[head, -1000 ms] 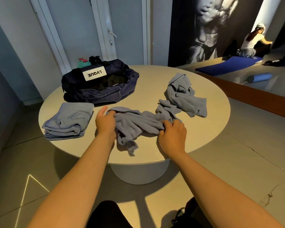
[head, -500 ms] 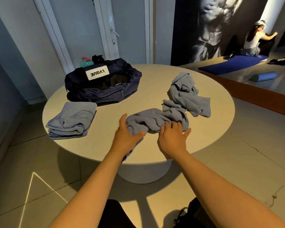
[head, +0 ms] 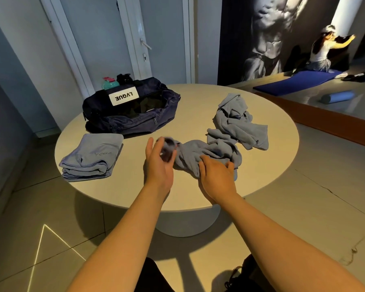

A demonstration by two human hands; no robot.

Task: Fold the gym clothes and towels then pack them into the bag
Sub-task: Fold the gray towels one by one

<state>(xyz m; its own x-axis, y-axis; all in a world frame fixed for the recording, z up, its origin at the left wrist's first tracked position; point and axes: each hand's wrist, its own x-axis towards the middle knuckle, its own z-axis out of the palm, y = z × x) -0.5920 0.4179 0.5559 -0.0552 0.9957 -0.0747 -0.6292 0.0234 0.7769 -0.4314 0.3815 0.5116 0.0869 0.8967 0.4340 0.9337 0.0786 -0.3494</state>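
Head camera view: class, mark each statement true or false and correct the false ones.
1. The navy duffel bag is zipped shut. False: its top is open.
2. A folded blue towel lies left of the crumpled blue cloth. True.
3. The right hand touches the crumpled blue cloth. True.
4. The left hand holds the folded blue towel. False: it is apart from it, beside the crumpled blue cloth.
5. The table is square. False: round.
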